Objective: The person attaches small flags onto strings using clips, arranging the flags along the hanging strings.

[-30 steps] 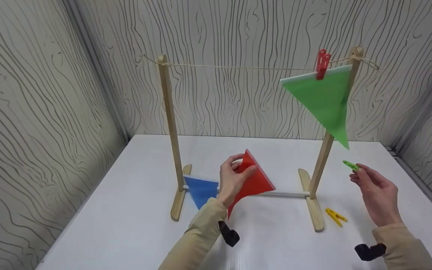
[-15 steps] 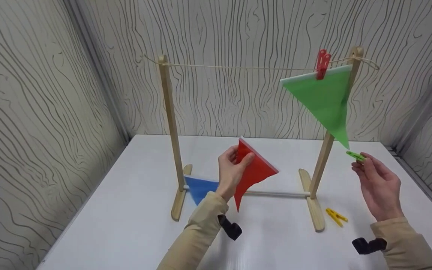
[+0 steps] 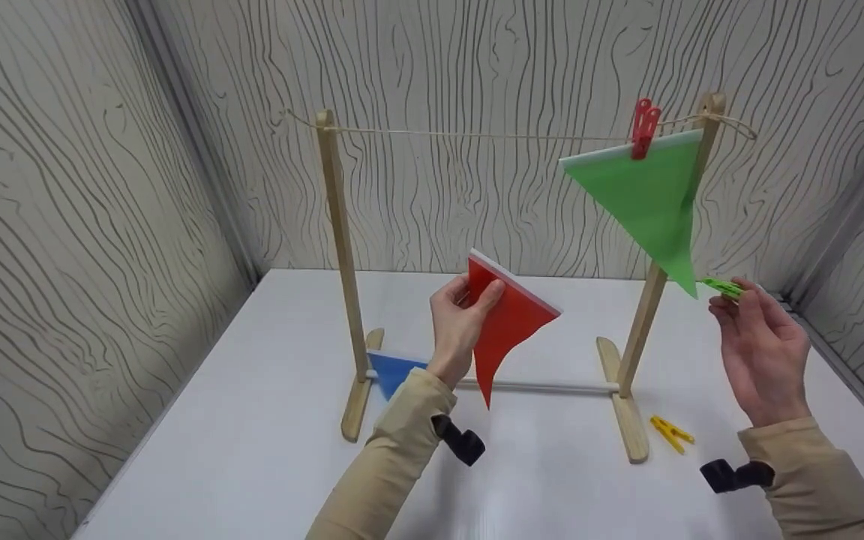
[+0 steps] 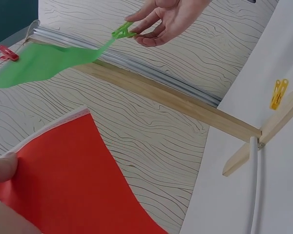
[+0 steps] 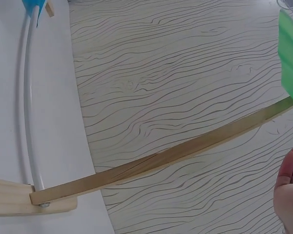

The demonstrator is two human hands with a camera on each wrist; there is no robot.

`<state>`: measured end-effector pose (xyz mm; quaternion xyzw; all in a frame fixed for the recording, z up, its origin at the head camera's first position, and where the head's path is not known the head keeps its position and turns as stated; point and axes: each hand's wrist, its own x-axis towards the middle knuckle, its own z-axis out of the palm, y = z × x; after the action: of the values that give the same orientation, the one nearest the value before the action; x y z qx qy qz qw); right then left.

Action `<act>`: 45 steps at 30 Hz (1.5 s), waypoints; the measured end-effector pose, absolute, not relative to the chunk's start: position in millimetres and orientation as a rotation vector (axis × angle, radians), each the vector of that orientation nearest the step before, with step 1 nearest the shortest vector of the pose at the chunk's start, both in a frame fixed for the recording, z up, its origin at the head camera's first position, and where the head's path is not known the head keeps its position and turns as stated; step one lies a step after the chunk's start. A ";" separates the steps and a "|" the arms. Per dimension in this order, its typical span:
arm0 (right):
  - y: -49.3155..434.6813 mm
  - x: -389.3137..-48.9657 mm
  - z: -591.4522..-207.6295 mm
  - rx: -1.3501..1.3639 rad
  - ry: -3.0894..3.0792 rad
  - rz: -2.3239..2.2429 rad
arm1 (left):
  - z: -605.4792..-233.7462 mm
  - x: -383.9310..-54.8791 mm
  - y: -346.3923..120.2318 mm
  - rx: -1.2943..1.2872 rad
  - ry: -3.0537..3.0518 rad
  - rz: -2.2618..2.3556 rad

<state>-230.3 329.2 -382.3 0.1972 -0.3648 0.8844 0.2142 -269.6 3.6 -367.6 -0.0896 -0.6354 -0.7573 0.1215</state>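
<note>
Pinching red flag (image 3: 516, 311) near one top corner: left grip (image 3: 457, 319). Right grip (image 3: 765, 349) pinches green clothespin (image 3: 723, 288).

My right fingers (image 5: 286, 169) show at the right edge, below the green cloth (image 5: 290, 58); a wooden post (image 5: 161, 158) slants from its foot (image 5: 10, 199) toward that cloth, and a white rod (image 5: 29, 97) runs up to blue cloth (image 5: 32, 6).

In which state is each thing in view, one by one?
String, stretched between the wooden posts
Green flag, hanging from the string, tilted
Red clothespin, clipped on the green flag
Red flag, off the string
Left hand, pinching the red flag
Green clothespin, held, jaws unclear
Right hand, holding the green clothespin
Yellow clothespin, lying on the table
Blue flag, off the string, partly hidden
</note>
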 end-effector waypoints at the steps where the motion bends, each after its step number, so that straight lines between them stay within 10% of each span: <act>1: 328.5 -230.1 -380.0 0.555 -0.998 2.458 | -365.9 -269.8 3.6 -0.263 -1.849 -2.214; 45: 283.3 -249.7 -285.2 0.713 -0.769 2.396 | -305.2 -283.1 -4.3 -0.317 -1.600 -2.364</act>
<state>-249.7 283.3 -285.2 0.2632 -0.2839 0.8845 0.2602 -283.1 -4.3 -305.2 -0.1095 -0.5520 -0.8157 0.1341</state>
